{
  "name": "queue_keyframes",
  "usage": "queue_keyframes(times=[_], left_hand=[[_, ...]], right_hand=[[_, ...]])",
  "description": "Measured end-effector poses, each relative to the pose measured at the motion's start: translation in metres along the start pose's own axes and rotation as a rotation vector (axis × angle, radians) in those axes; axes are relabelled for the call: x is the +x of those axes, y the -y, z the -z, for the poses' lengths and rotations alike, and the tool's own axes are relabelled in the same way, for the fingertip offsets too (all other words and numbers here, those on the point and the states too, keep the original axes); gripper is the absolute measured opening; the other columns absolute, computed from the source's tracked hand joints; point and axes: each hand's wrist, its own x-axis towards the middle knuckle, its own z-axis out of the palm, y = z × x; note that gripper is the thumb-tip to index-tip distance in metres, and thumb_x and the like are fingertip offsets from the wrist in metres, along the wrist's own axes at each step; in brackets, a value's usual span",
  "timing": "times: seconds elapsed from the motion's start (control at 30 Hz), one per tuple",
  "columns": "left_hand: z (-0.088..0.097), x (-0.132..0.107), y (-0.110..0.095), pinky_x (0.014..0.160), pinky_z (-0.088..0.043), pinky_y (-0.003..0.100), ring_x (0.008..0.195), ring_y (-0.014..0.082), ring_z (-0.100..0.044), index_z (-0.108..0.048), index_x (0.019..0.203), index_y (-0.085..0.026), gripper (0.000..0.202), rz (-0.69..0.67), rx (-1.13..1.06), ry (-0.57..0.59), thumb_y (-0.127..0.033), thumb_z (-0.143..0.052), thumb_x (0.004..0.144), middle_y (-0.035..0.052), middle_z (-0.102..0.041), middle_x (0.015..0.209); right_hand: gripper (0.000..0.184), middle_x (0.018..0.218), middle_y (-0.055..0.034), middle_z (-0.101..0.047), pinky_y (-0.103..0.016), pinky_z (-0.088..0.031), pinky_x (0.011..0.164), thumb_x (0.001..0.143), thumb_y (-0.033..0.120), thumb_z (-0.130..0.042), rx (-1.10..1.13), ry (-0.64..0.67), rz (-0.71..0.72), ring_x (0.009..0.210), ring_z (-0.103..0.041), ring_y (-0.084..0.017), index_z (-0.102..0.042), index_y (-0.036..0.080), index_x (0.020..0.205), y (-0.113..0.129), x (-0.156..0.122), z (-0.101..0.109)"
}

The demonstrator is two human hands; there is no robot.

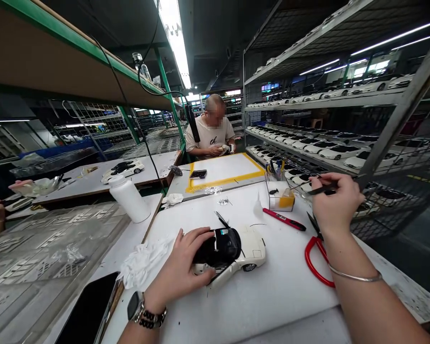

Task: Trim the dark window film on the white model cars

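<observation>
A white model car [252, 243] with a black interior lies on the white work surface, its near door swung open. My left hand [184, 263] is closed around the car's rear end, thumb on the near side and fingers over the far side, hiding the back. Raised at the right, away from the car, my right hand [335, 200] pinches a slim black tool [322, 189] that looks like tweezers. Below that hand lie red-handled scissors [310, 258], partly covered by the forearm. A red utility knife [284, 220] rests between the car and the right hand.
A clear box [279, 196] with tools stands behind the knife. To the left are a white bottle [129, 198], a crumpled white cloth [143, 263] and a phone [89, 310]. A co-worker [211, 129] sits opposite. Racks [322, 102] of model cars line the right.
</observation>
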Motion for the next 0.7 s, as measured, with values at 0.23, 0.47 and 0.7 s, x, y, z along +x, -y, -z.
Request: queue_keyframes(times=[0.23,0.47,0.7], left_hand=[[-0.001,0.0,0.0,0.114,-0.001,0.061,0.133,0.0279,-0.035,-0.039,0.132,-0.031,0.061,0.01,0.0,0.01,-0.034,-0.058,0.074,0.0045,-0.038,0.143],[0.001,-0.001,-0.001,0.115,-0.003,0.059,0.133,0.0254,-0.035,-0.039,0.132,-0.031,0.061,0.023,0.012,0.019,-0.035,-0.058,0.074,0.0033,-0.037,0.143],[-0.002,0.0,0.002,0.116,-0.005,0.058,0.132,0.0246,-0.037,-0.039,0.132,-0.031,0.059,0.025,-0.002,-0.002,-0.034,-0.058,0.076,0.0021,-0.04,0.142]], right_hand=[[0.025,0.085,-0.0053,-0.062,-0.043,-0.027,0.093,0.079,0.037,-0.052,-0.246,0.217,0.003,0.091,-0.051,-0.022,-0.066,0.023,0.094,-0.006,-0.005,-0.009],[0.034,0.086,-0.0069,-0.061,-0.043,-0.029,0.093,0.079,0.044,-0.048,-0.33,0.377,-0.021,0.093,-0.05,-0.024,-0.063,0.024,0.102,-0.01,-0.008,-0.015],[0.032,0.085,-0.0076,-0.062,-0.045,-0.03,0.092,0.077,0.043,-0.048,-0.318,0.397,-0.027,0.094,-0.052,-0.026,-0.06,0.023,0.098,-0.005,-0.008,-0.015]])
